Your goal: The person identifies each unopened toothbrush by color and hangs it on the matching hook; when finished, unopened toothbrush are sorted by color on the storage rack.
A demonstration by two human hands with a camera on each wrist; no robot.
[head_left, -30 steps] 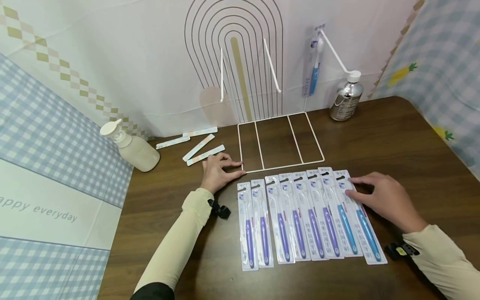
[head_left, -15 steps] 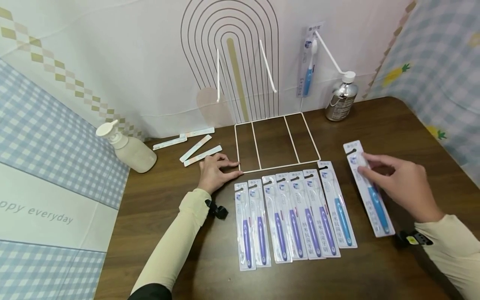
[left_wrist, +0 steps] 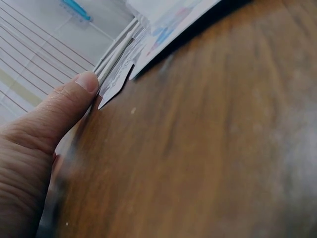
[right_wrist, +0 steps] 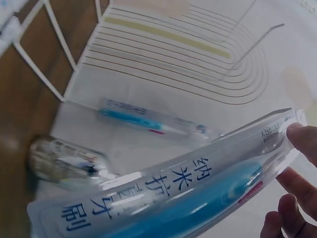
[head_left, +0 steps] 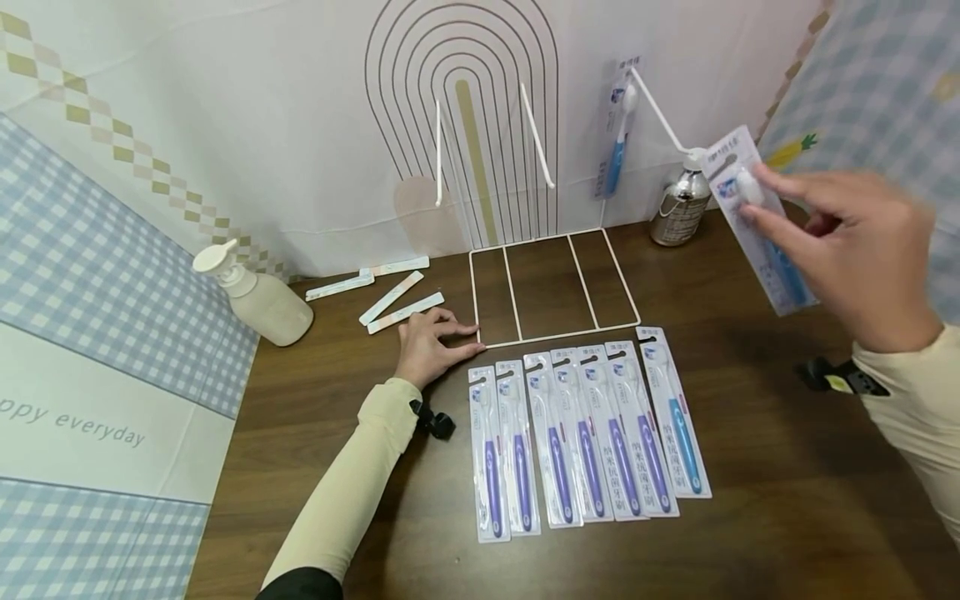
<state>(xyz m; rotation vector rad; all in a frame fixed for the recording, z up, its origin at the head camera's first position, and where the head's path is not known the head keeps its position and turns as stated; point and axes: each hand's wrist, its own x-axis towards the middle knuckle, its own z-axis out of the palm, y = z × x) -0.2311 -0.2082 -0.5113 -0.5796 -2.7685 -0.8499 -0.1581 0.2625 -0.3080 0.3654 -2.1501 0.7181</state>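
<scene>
My right hand [head_left: 862, 250] pinches a packaged toothbrush [head_left: 761, 246] with a blue handle, lifted high over the table's right side, beside the right hook [head_left: 658, 110] of a white wire rack [head_left: 513, 292]. In the right wrist view this clear pack [right_wrist: 163, 188] slants across the foreground. Another blue packaged toothbrush [head_left: 617, 158] hangs from that hook. At the rack's front left corner, my left hand [head_left: 429, 346] pinches the base wire between thumb and forefinger; its thumb [left_wrist: 74, 96] shows against the wire. Several purple packaged toothbrushes [head_left: 592, 467] and one blue packaged toothbrush [head_left: 680, 433] lie in a row.
Two more white hooks, a left one [head_left: 438, 150] and a middle one [head_left: 537, 137], jut forward bare. A silver bottle [head_left: 678, 217] stands by the right hook's tip. Several slim paper packets [head_left: 405, 312] and a beige pump bottle [head_left: 273, 308] are at the left.
My right hand has picked up the rightmost blue packaged toothbrush from the row and raised it up and to the right, near the right hook. The left hand has stayed at the rack's corner.
</scene>
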